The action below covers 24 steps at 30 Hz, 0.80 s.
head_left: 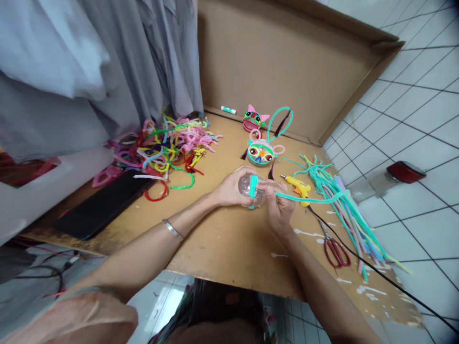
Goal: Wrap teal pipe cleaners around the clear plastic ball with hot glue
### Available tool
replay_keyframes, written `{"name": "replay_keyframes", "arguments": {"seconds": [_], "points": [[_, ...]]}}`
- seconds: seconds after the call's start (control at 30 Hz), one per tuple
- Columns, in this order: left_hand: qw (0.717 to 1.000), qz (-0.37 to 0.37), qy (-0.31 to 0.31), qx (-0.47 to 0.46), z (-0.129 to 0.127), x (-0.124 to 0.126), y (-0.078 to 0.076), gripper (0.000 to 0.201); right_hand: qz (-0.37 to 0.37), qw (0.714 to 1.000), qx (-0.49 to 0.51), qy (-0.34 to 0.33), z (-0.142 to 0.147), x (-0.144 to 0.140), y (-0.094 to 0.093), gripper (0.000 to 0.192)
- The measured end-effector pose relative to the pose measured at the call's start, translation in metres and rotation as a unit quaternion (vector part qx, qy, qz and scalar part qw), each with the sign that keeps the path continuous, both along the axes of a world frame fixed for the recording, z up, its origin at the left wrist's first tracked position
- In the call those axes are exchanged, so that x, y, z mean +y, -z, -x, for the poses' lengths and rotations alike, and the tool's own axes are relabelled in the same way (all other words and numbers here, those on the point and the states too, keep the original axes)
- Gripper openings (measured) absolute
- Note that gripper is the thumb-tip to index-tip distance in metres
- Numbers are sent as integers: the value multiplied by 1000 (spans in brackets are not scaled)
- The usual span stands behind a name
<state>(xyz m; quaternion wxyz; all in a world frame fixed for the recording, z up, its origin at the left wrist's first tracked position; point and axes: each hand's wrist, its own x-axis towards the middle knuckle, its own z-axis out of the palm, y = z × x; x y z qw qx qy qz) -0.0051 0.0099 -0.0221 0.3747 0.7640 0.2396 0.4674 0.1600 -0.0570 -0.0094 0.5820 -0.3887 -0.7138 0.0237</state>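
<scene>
Scuffed brown tabletop [222, 243], white tiles beyond. Left hand [231, 188] cups a clear plastic ball [246, 188]; right hand [278, 205], touching it, pinches a teal pipe cleaner [311, 198] banding it, its long axis trailing rightward past the yellow glue gun [299, 187].
</scene>
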Motion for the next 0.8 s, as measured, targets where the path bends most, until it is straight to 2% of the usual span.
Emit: {"name": "replay_keyframes", "arguments": {"seconds": [0.53, 0.8], "points": [[999, 30, -8, 17, -1, -2, -2, 65, 11, 1000, -15, 8, -1, 2, 6, 27], [996, 82, 26, 2, 1, -3, -4, 83, 18, 999, -27, 12, -2, 2, 5, 29]]}}
